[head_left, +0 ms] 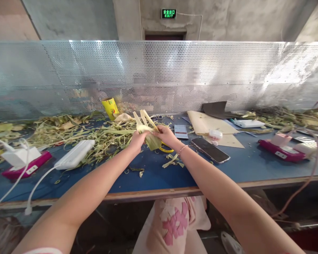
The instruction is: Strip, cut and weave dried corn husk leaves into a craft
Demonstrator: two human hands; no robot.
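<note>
Between my two hands is a bundle of pale green, dry-looking leaf strips [153, 141], with several stiff ends pointing up and away from me. My left hand [138, 139] is closed on its left side. From the right, my right hand [164, 135] pinches the same bundle, close to my left fingertips. Below and right of the bundle shows a yellow loop [166, 148], perhaps a scissors handle, partly hidden by the leaf. Loose leaf scraps [172, 161] lie on the blue table [153, 180] near my right wrist. A heap of shredded leaves [106, 139] spreads to the left.
A yellow can [110, 107] leans at the back before a perforated metal screen [159, 77]. Right of my hands lie a phone [210, 150], brown paper sheets [206, 123] and a small card [180, 131]. Leftward are a white power bank [75, 154] and a magenta socket block [41, 164] with cables.
</note>
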